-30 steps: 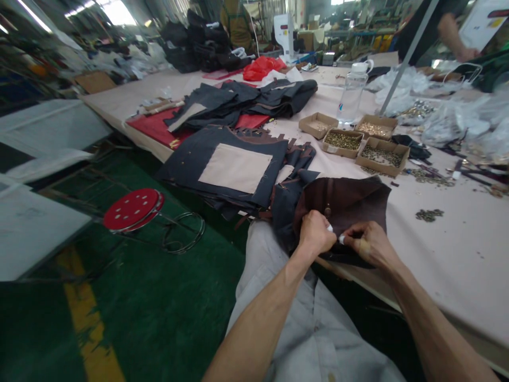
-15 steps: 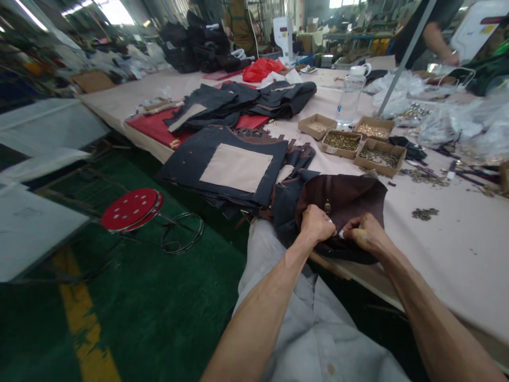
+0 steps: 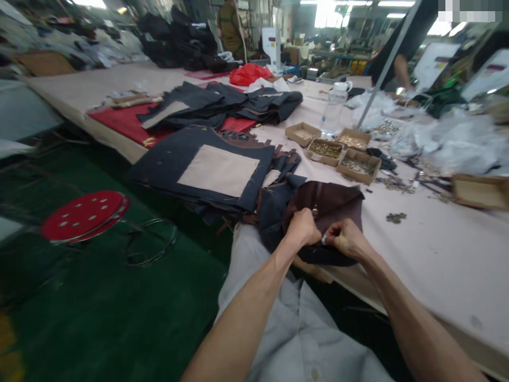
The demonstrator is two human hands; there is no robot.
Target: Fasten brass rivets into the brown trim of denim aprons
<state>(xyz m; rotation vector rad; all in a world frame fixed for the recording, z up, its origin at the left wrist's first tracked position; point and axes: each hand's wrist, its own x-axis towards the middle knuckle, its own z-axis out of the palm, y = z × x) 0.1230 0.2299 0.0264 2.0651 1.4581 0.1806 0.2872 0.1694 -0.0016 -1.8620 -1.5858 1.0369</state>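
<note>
A bag of brown leather-like material and dark navy cloth lies at the table's front edge, against my lap. On its brown face is a strap with a small metal buckle. My left hand is closed on the bag just below the buckle, fingertips hidden. Beside it, to the right, my right hand pinches at the same lower part, with something white at its fingertips. Whether a small part sits between the fingers cannot be seen. Left of the bag lies a stack of navy cloth panels with a beige patch.
Several cardboard trays of small metal fittings stand beyond the bag, near a clear jug. Loose rings lie on the table. A slanting pole rises behind. On the floor at left is a red stool. Another person's arm shows at back right.
The view has turned a little to the right, so the scene sits farther left. My hands have come slightly closer together on the bag, and the right fingers are pinched more tightly.
</note>
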